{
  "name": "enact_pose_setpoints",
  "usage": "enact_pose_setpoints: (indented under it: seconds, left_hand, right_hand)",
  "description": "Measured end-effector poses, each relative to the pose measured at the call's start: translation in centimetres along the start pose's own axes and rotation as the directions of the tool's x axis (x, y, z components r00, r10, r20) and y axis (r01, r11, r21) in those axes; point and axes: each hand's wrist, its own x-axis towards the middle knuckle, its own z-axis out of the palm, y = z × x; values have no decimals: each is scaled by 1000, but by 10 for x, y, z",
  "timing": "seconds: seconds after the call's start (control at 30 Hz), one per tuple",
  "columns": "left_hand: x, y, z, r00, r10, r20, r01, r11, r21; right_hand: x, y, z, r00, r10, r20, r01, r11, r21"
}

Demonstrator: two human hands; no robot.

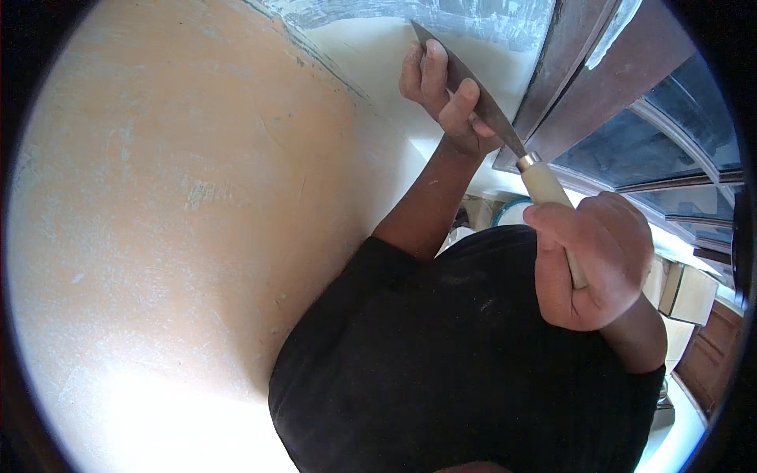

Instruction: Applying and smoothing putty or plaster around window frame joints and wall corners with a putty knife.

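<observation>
My right hand (595, 256) is closed around the pale wooden handle (546, 185) of a putty knife. Its long metal blade (490, 110) points up and to the left, seen at a slant. The curled fingers of my left hand (449, 98) lie against that blade near its middle, with the palm partly hidden behind the metal. Beyond the blade's tip is a wall strip (378, 51) with smooth whitish filler below grey-blue smears.
An orange-tan wall (181, 181) with pale patches fills the left side. A brown frame (615, 71) with dark glass panes (635, 146) stands at right. Lower right are a box (688, 296) and a brown wooden panel (710, 355). A blue-rimmed round container (514, 211) shows beyond my torso.
</observation>
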Motion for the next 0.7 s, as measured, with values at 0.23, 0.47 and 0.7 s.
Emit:
enact_pose_setpoints:
  seconds: [0.23,0.47,0.7]
  left_hand:
    - [-3,-1,-6,987,136,86,-143,987,69]
    - [-4,9,5,999,-24,-34,24,1000,19]
    - [1,16,9,993,-89,-80,86,996,-35]
  right_hand:
    - [0,1,0,997,69,38,-70,997,14]
    - [1,5,4,996,85,-11,-84,995,46]
    - [-1,7,-4,999,41,28,-42,998,46]
